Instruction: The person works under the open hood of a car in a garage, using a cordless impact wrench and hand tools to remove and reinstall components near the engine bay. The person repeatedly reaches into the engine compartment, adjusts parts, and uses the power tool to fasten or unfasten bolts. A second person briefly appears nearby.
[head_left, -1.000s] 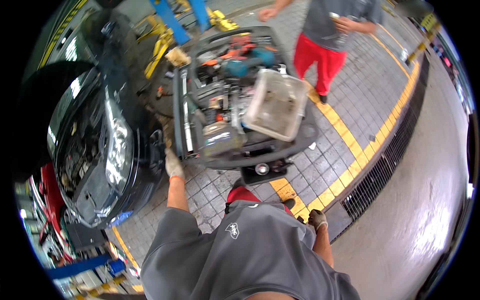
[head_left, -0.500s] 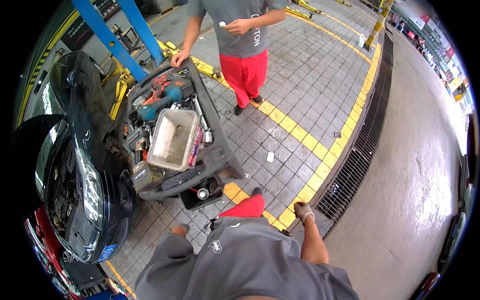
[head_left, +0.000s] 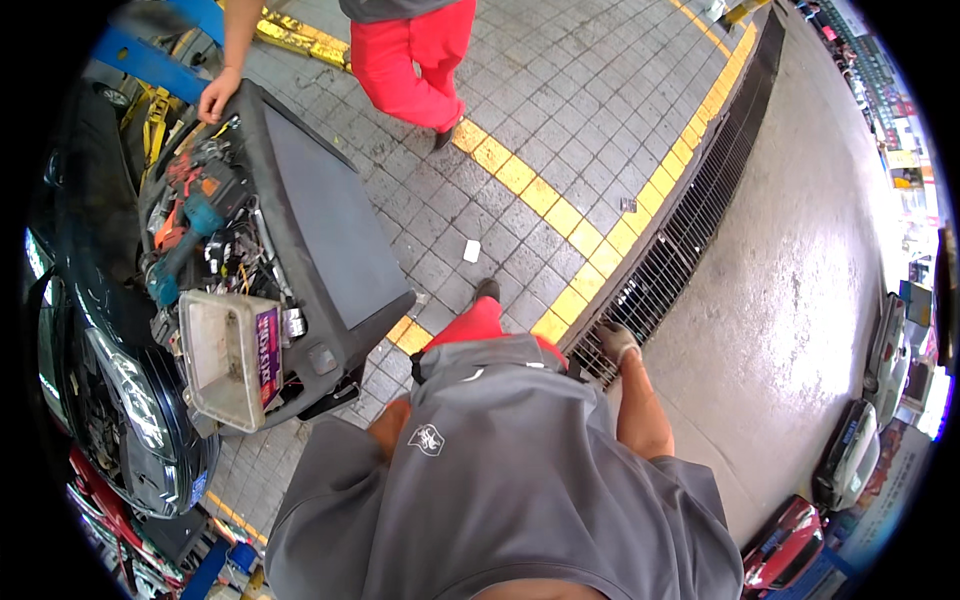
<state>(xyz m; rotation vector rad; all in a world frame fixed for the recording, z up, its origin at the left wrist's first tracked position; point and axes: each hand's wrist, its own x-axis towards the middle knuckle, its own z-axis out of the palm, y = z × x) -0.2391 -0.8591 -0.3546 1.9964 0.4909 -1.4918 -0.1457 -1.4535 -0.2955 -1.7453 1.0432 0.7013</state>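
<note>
My right hand [head_left: 618,342], in a light work glove, hangs at my right side above the floor grate. Its fingers are mostly hidden from above, and I see nothing held in it. My left forearm [head_left: 390,428] shows beside my grey shirt, but its hand is hidden. To my left stands a dark tool cart [head_left: 330,220]. On its top lie a teal cordless power tool [head_left: 185,240], red-orange tools and metal sockets. A clear plastic bin [head_left: 232,360] with a purple label sits on the cart's near end, looking nearly bare inside.
A co-worker in red trousers [head_left: 415,60] stands beyond the cart, one hand [head_left: 218,95] on its far end. A dark car [head_left: 130,380] with its bonnet raised is at the left. A metal drain grate [head_left: 690,230] runs along the yellow-edged tiles. A white card [head_left: 472,251] lies on the floor.
My view has tilted down and swung right. The cart has turned, so its side panel shows, and it sits further left in view. My left hand has gone out of sight.
</note>
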